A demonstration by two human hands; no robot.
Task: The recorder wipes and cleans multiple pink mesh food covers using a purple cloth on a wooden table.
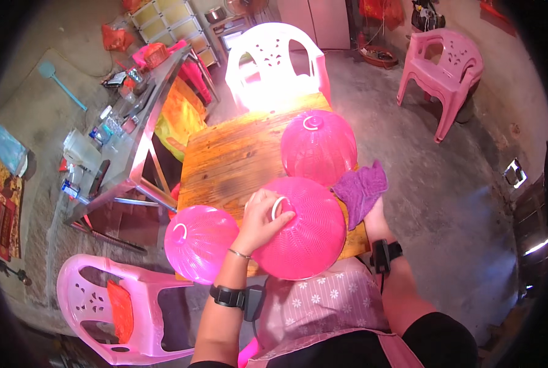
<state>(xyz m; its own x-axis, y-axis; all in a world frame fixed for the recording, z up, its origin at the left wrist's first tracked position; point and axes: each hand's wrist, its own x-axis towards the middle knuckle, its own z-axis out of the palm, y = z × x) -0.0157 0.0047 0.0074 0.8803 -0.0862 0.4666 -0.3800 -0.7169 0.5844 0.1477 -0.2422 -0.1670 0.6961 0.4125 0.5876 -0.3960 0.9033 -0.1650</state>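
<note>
Three pink plastic domed food covers are on a wooden table [230, 161]. My left hand [265, 221] grips the white ring handle [278, 208] on top of the nearest cover [317, 230], at the table's near edge. In my right hand [376, 216], to the right of that cover, is a purple cloth [363, 191]; the cloth hides most of the fingers. Another cover [320, 152] stands behind, at the table's right edge. The third, smaller-looking cover [200, 246] lies at the near left corner. Both have ring handles on top.
A white-looking plastic armchair [274, 60] stands in bright light beyond the table. One pink plastic chair [136, 308] is at the near left, another [449, 69] at the far right. A metal-edged side table [138, 161] on the left holds a jug [81, 149] and jars.
</note>
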